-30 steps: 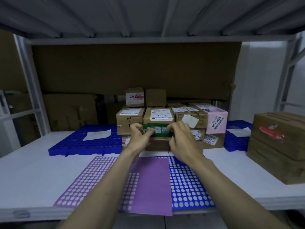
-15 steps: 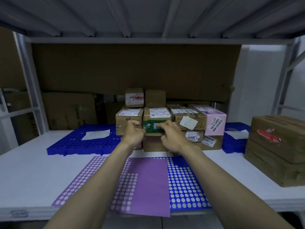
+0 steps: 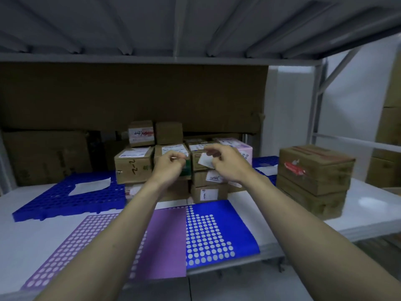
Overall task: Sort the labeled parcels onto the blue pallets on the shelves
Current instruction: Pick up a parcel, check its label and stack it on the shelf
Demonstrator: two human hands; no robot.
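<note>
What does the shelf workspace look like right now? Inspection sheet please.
Surface: white shelf board, with a purple and blue dotted sheet lying at its front edge.
Job's things: stack of brown cardboard parcels with white labels at centre; pink labelled parcel on its right side; blue perforated plastic pallet at left with a white paper slip on it; second blue pallet at right, mostly hidden.
Clutter: two stacked brown cartons with red tape at right.
Grippers: left hand and right hand up at the stack, fingers curled; blur hides whether they grip anything.
Cables: nothing seen.
Surroundings: grey metal shelf deck overhead, brown cardboard sheet behind.
</note>
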